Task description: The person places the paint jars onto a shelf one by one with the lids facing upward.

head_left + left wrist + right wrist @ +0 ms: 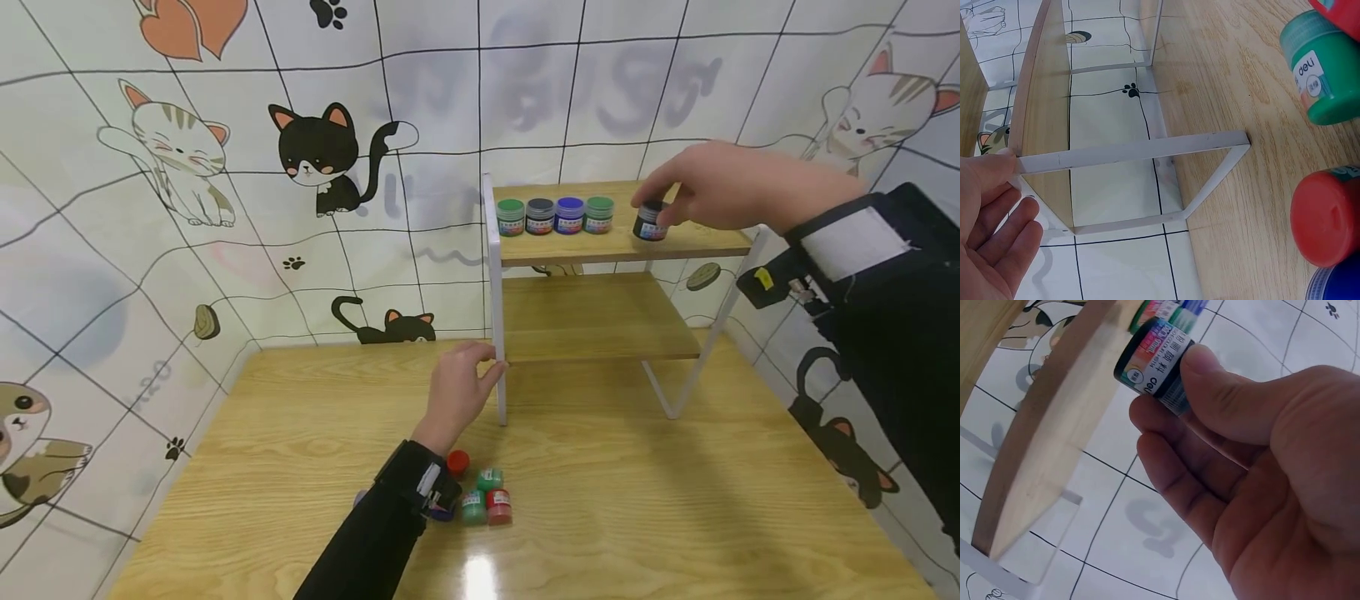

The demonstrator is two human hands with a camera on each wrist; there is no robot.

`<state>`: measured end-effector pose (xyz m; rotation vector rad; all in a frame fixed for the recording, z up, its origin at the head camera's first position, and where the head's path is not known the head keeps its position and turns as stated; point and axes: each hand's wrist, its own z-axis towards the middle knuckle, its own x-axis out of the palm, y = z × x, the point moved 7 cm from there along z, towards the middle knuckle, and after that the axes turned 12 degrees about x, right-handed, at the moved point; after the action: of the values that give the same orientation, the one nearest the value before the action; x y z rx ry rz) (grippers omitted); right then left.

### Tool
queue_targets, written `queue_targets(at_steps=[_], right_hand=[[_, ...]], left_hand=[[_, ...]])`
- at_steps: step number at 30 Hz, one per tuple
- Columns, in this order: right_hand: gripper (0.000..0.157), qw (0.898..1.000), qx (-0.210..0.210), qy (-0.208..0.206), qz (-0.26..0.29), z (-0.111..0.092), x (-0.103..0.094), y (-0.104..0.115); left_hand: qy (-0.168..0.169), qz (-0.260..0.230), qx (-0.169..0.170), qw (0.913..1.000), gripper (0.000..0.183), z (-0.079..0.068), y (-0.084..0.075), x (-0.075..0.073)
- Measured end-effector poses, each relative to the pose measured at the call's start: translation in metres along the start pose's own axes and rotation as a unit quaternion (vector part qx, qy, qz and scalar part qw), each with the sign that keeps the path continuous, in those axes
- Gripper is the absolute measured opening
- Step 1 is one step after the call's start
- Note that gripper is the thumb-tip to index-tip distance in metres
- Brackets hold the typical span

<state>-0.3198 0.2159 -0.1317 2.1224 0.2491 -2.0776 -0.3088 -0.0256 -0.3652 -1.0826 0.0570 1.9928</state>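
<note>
My right hand (701, 187) pinches a black paint jar (649, 223) between thumb and fingers over the right part of the upper shelf board (622, 243). In the right wrist view the jar (1154, 359) shows its label; whether its base touches the board I cannot tell. To its left stands a row of paint jars: green (511, 217), black (539, 217), blue (568, 216) and another green one (598, 215). My left hand (459, 392) grips the white metal frame (495, 317) of the rack at its front left post, thumb against the metal in the left wrist view.
On the table before the rack lie several more jars, among them a red one (498, 507), a green one (474, 507) and a blue one (441, 513) partly hidden by my left wrist. The rack's lower board (592, 317) sits below. Cat-printed sheeting (420, 100) backs the table.
</note>
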Motion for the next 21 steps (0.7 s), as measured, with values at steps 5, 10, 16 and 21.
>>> queue_targets(at_steps=[5,10,16,21], right_hand=[[0.039,1.000,0.004,-0.009,-0.001,0.013,0.004,-0.001],[0.040,1.000,-0.002,-0.011,0.007,0.022,0.008,0.000],[0.040,1.000,0.001,-0.009,0.007,0.027,0.010,0.002],[0.039,1.000,0.001,-0.019,0.003,0.029,0.011,0.004]], left_hand=[[-0.005,-0.003,0.000,1.0000,0.017,-0.001,0.000,-0.001],[-0.005,-0.005,-0.001,1.0000,0.017,-0.001,0.001,-0.002],[0.004,-0.006,-0.003,1.0000,0.018,0.000,0.001,0.000],[0.002,-0.009,-0.007,0.9999,0.017,0.000,0.000,0.000]])
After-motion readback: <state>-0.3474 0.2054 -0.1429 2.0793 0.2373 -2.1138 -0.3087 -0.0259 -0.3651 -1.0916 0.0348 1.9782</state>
